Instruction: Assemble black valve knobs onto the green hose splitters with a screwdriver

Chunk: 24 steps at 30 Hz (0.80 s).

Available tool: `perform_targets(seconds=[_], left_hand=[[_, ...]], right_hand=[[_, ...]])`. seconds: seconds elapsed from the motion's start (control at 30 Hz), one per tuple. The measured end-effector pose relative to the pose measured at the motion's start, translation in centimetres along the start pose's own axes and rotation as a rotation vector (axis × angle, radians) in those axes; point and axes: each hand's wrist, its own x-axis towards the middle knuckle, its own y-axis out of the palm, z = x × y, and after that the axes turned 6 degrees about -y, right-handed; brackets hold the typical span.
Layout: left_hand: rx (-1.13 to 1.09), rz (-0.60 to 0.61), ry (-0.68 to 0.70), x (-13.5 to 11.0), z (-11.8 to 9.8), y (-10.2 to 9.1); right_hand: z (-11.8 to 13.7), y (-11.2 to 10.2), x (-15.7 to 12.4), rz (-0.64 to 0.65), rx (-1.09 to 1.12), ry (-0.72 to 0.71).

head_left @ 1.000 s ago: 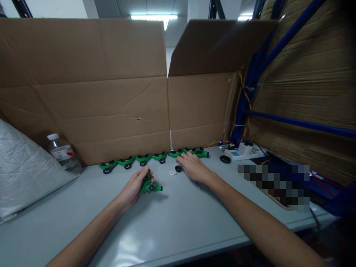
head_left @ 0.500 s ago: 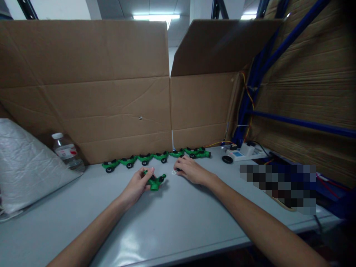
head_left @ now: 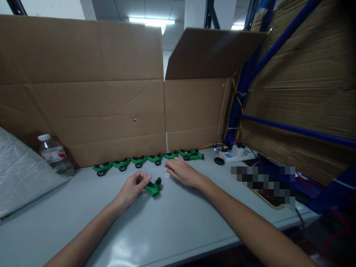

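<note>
Held in my left hand (head_left: 136,187) is a green Y-shaped plastic fitting (head_left: 152,190) with black parts, one dark round end pointing up and right. The fingers close around its left side and hide that part. My right hand (head_left: 180,171) rests low over the table, fingertips drawn together. A small pale spot shows at those fingertips, but I cannot make out what they hold. Just below them a small white ring (head_left: 167,175) lies flat on the table. Behind both hands stands a row of several similar green fittings (head_left: 138,161) with black, wheel-like rings.
A cardboard sheet (head_left: 116,100) walls off the back of the table (head_left: 167,226). At left are a white bag (head_left: 25,178) and a water bottle (head_left: 55,154). A black ring (head_left: 219,161), a power strip (head_left: 236,154) and a blurred-out object (head_left: 264,185) lie at right.
The view has turned slightly to the right. The fitting in my left hand has tilted, its dark end now showing. The dark piece seen at my right fingertips is no longer visible there.
</note>
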Motion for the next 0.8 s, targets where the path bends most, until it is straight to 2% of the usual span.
perform_targets(seconds=[0.23, 0.6, 0.8], left_hand=[[0.106, 0.056, 0.102, 0.7, 0.3, -0.6], [0.190, 0.078, 0.125, 0.5, -0.3, -0.7], [0.258, 0.050, 0.183, 0.2, -0.6, -0.6]], right_hand=[[0.6, -0.5, 0.3, -0.022, 0.151, -0.023], [0.3, -0.8, 0.3, 0.006, 0.126, -0.083], [0.7, -1.2, 0.3, -0.013, 0.100, -0.042]])
